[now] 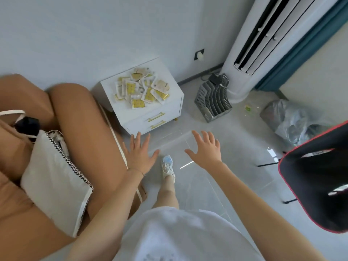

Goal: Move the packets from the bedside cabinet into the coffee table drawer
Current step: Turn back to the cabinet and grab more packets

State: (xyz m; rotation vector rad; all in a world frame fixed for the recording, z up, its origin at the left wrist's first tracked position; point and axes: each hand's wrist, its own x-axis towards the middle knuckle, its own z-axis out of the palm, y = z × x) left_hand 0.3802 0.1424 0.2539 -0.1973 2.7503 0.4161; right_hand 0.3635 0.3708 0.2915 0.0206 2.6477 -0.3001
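A heap of several white and yellow packets [142, 88] lies on top of the white bedside cabinet [113, 87], which stands against the wall and has two drawers with gold handles. My left hand [140, 154] hovers in front of the cabinet's lower drawer with its fingers spread and holds nothing. To its right, over the grey floor, my right hand [206, 148] is stretched out flat with straight fingers and is empty too. Both hands are below the packets and apart from them. No coffee table is in view.
A tan sofa [81, 129] with a white cushion [56, 176] fills the left. A grey file rack [212, 100] and a tall white air conditioner [263, 44] stand right of the cabinet. A plastic bag [293, 121] and a black-red chair [316, 185] are at right.
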